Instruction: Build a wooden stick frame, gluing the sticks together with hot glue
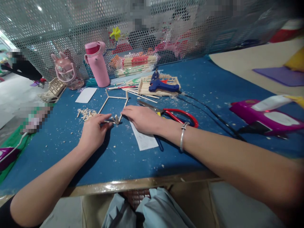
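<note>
A frame of thin wooden sticks stands on the blue tabletop, with short upright pieces at its corners. My left hand is closed at the frame's near left side, thumb and fingers pinching a stick there. On the frame's right side rests my right hand, its fingertips pressed together on the stick near the front corner. A short upright piece shows between the two hands. Under and beside my right hand lies a white paper. Red-handled scissors lie just beyond my right wrist.
A blue glue gun rests on a wooden stick tray, its cord running right. Cut stick bits are heaped at left. A pink bottle stands behind, by a mesh panel. A purple device sits at right.
</note>
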`<state>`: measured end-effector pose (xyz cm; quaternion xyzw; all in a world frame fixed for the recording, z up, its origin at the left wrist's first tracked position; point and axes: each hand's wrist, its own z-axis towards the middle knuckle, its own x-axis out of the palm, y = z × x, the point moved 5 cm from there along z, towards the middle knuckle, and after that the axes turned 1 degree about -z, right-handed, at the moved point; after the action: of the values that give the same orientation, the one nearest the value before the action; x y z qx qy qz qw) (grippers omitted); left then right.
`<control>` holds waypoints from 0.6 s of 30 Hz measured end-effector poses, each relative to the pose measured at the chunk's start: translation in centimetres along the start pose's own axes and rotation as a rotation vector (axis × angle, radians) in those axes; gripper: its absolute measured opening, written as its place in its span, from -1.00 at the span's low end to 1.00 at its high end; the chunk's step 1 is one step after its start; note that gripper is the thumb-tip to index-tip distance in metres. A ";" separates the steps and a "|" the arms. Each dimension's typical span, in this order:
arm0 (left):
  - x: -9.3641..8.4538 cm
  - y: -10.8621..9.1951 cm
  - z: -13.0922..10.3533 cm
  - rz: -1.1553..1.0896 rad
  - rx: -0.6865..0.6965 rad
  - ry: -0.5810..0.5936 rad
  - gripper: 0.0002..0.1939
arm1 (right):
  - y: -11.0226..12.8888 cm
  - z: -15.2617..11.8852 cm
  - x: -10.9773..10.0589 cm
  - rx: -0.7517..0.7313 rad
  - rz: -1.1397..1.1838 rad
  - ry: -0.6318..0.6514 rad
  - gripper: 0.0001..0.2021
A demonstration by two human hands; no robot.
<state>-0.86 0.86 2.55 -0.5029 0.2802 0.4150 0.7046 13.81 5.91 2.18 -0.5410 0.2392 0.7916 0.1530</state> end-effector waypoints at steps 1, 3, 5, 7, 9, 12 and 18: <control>0.1 0.1 0.2 0.053 0.039 0.027 -0.75 | -0.1 0.2 0.0 -0.011 -0.007 -0.005 -0.69; 0.5 0.4 0.6 0.105 0.107 0.075 -0.80 | -0.2 0.6 0.0 -0.032 -0.026 0.015 -0.69; 0.7 0.7 1.1 0.117 0.165 0.108 -0.79 | -0.3 1.3 0.0 -0.042 -0.056 0.071 -0.70; 0.9 0.8 1.8 0.125 0.222 0.152 -0.79 | -0.3 2.0 -0.1 -0.036 -0.103 0.148 -0.73; 0.9 0.7 2.6 0.137 0.268 0.222 -0.77 | -0.3 2.5 -0.1 -0.029 -0.144 0.203 -0.75; 0.6 0.5 3.5 0.172 0.294 0.359 -0.77 | -0.4 2.8 0.0 -0.018 -0.135 0.160 -0.77; -0.9 1.8 3.2 0.066 0.056 0.366 -0.70 | -1.1 2.3 0.7 -0.006 -0.029 0.042 -0.81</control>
<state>-2.96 3.85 3.45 -0.5407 0.4314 0.3316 0.6416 12.26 8.08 2.04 -0.5615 0.2321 0.7785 0.1575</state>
